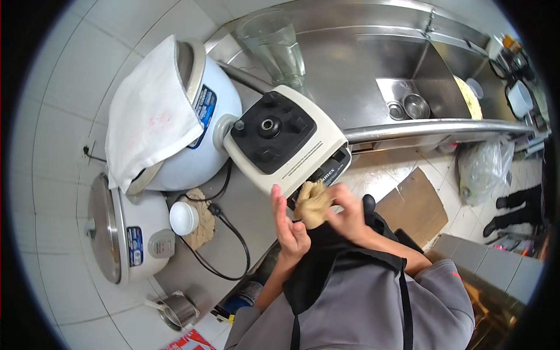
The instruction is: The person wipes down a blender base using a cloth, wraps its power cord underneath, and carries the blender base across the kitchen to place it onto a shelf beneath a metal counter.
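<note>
Head view shows the right hand (348, 217) grasping a bunched tan cloth (311, 204) beside the blender base (291, 131) near the front edge of the surface (252, 195), the left hand (290, 233) released just beside the cloth, which would likely handle best kept in a firm, compact fold.

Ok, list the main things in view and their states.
Tan fabric cloth: bunched, in right hand
Left hand: open
Clear plastic-looking blender jar: detached
Cream-and-black blender base: without jar
Large pale-blue rice cooker: draped with white cloth
Smaller white rice cooker: lid on
Black power cord: loosely looped
</note>
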Demonstrator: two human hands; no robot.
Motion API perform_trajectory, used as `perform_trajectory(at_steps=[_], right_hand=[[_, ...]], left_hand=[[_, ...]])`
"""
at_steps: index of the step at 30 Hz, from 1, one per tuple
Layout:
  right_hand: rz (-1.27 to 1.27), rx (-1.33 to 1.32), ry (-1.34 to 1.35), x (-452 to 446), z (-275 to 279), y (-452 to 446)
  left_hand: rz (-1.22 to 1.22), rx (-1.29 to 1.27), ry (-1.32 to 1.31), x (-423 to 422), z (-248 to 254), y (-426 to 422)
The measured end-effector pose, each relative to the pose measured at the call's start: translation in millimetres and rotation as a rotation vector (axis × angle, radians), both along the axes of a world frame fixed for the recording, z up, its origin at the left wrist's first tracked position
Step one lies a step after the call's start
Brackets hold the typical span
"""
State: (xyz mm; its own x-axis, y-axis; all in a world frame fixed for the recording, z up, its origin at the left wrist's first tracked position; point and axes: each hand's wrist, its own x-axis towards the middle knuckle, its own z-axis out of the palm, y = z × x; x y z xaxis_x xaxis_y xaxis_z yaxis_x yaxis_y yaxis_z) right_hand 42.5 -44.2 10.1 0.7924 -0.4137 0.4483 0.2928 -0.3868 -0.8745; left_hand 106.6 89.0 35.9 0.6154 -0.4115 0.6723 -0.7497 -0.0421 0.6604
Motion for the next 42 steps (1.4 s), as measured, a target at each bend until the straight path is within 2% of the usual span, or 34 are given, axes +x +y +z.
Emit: perform_trajectory(at_steps=[1,2,3,4,6,9,12,16,19,23,26,28,30,36,37,38,40,42], right_hand=[[-0.121,0.326,0.251,-6,5,-6],[-0.201,0.71,0.13,1,4,-14],[-0.284,0.749,0.072,3,7,-24],[-0.328,0.67,-0.127,14,6,-29],[-0.404,0.326,-0.084,35,18,-38],[-0.301,0.605,-0.038,49,10,-35],[-0.276,0.703,-0.047,47,17,-31],[-0.271,0.797,-0.068,47,23,-29],[-0.292,0.724,-0.11,48,11,-32],[-0.267,0.728,0.01,38,0,-31],[-0.21,0.911,0.134,24,1,-35],[-0.193,1.16,0.093,14,-11,-37],[-0.247,1.299,0.057,4,-19,-39],[-0.309,1.126,-0.068,18,1,-38],[-0.383,0.908,-0.148,29,0,-35],[-0.664,0.274,-0.137,43,-5,-35],[-0.669,-0.096,0.178,39,1,-23],[-0.585,-0.15,0.249,34,-9,-2]], left_hand=[[0.038,0.03,0.001,3,3,2],[0.081,0.052,0.003,6,6,0],[0.14,0.114,0.025,7,13,-2],[0.146,0.16,0.016,8,14,-1],[0.159,0.243,-0.015,13,16,-2],[0.166,0.258,-0.061,16,14,-2],[0.184,0.264,-0.087,15,13,-5],[0.209,0.302,-0.133,16,13,-4],[0.191,0.308,-0.121,15,13,-3],[0.167,0.294,-0.124,17,9,0],[0.158,0.322,-0.13,17,10,2],[0.145,0.323,-0.136,20,10,3],[0.139,0.324,-0.131,20,10,3],[0.131,0.333,-0.139,20,10,3],[0.133,0.335,-0.135,20,10,4],[0.129,0.331,-0.132,20,11,3],[0.123,0.328,-0.128,21,15,3],[0.096,0.3,-0.104,23,14,3]])
